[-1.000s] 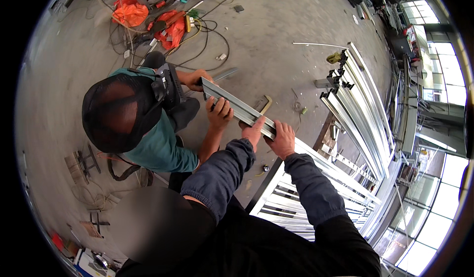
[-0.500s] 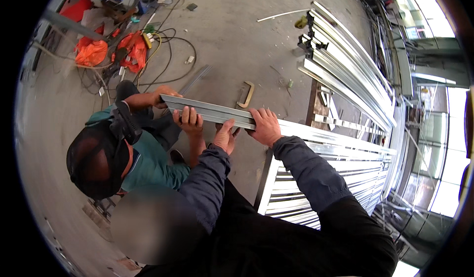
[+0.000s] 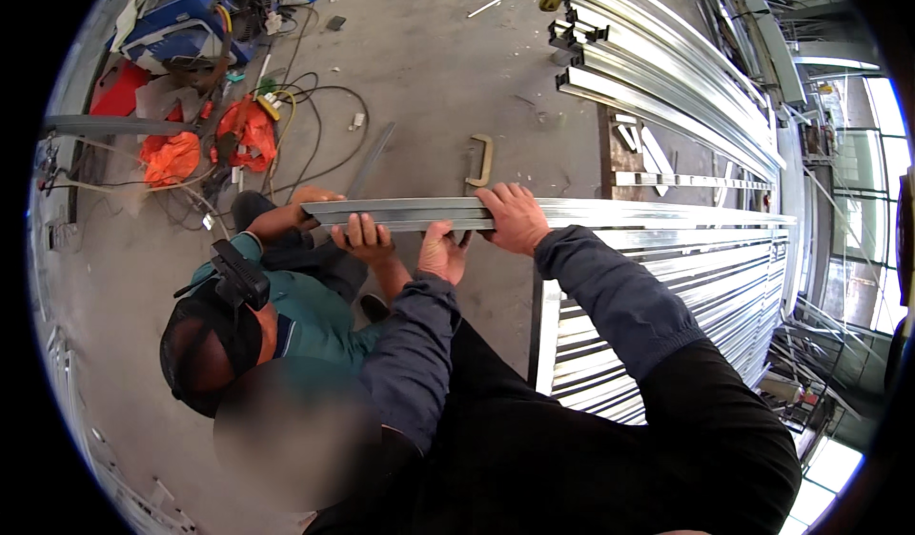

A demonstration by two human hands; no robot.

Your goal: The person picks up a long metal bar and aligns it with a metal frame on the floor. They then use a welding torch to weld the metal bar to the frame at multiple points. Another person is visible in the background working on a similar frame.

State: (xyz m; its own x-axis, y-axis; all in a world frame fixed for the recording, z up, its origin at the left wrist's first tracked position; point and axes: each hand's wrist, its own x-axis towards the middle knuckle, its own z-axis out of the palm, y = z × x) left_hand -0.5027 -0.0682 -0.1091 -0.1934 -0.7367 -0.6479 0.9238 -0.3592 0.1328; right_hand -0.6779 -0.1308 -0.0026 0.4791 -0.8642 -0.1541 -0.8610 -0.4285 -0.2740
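A long grey metal profile (image 3: pixel 405 214) runs across in front of me, its near-left end cut at a slant. My left hand (image 3: pixel 444 254) grips its lower edge, thumb up against the side, some fingers hidden beneath. To the right of it, my right hand (image 3: pixel 517 219) is wrapped over the same profile from above. A co-worker in a teal shirt crouches at the left. One of the co-worker's hands (image 3: pixel 367 239) holds the profile from below, and the other (image 3: pixel 310 198) is at its slanted end.
Many shiny metal profiles (image 3: pixel 658 321) lie side by side at the right, with another stack (image 3: pixel 658 87) beyond. A C-shaped clamp (image 3: pixel 482 161) lies on the floor. Cables, orange bags (image 3: pixel 250 135) and a blue machine (image 3: pixel 181 30) sit at the far left.
The profile, slanting down to the right before, now lies nearly level in view. My view has turned, shifting the surroundings. Both my hands keep their grip, as do the co-worker's.
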